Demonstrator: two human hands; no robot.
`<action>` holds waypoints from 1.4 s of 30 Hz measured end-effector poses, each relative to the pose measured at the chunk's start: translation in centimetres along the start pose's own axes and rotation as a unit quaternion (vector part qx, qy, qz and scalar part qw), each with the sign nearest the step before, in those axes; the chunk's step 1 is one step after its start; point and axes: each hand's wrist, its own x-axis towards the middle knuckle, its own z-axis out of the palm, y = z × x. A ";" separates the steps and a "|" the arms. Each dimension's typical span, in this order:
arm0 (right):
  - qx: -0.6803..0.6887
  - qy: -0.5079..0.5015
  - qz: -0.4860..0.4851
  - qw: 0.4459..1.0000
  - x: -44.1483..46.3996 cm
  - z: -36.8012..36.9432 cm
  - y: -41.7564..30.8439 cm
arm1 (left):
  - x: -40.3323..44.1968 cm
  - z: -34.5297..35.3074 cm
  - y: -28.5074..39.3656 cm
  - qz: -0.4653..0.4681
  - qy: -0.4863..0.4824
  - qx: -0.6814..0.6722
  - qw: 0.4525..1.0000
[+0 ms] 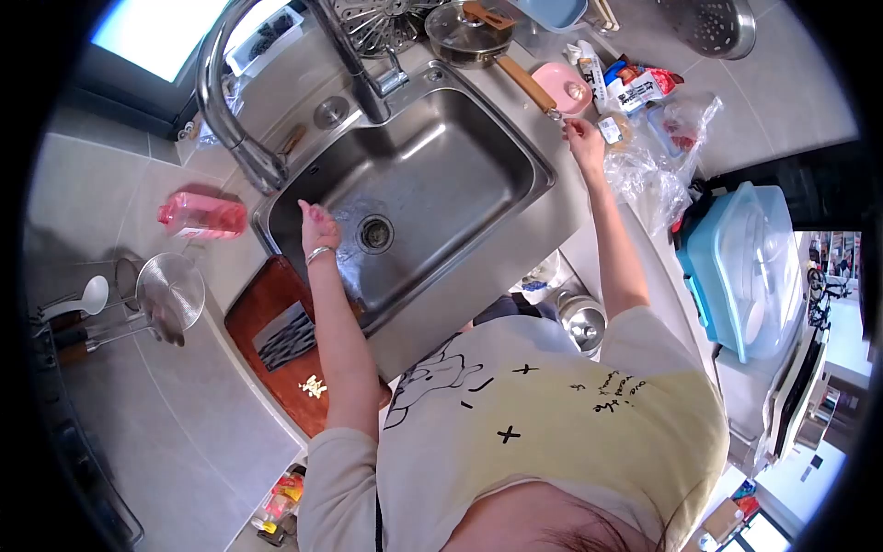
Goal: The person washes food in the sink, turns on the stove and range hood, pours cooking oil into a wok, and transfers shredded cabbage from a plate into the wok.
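My left hand (319, 232), with a bracelet at its wrist, hangs over the left side of the steel sink (441, 156). Its fingers are curled; anything inside them is hidden. Out on the right counter, my right hand (583, 145) is held with loosely bent fingers apart, and no object shows in it. It is close to the tip of the wooden pan handle (527, 85) and just below a pink bowl (550, 77) holding garlic (576, 90). Below my left hand, a brown cutting board (267, 299) carries a dark patterned blade (287, 337) and chopped pale pieces (313, 386).
A tall faucet (230, 138) arches over the sink's left corner. A lidded pan (467, 35) stands behind the sink. Food packets (639, 87) and plastic bags (648, 184) crowd the right counter. A pink bottle (204, 216) lies left; a blue lidded box (740, 267) stands far right.
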 end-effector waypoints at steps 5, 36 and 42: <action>-0.078 -0.091 0.118 0.986 4.0 -1.6 -2.0 | -1.8 3.8 -0.7 0.057 0.128 -0.074 0.987; 0.380 -0.409 -0.083 0.825 -13.5 15.2 -15.0 | -11.4 8.9 -9.4 0.192 0.041 0.189 0.962; 0.433 -0.408 -0.014 0.804 -12.4 14.6 -12.6 | -11.3 8.2 -8.7 0.208 0.038 0.101 0.972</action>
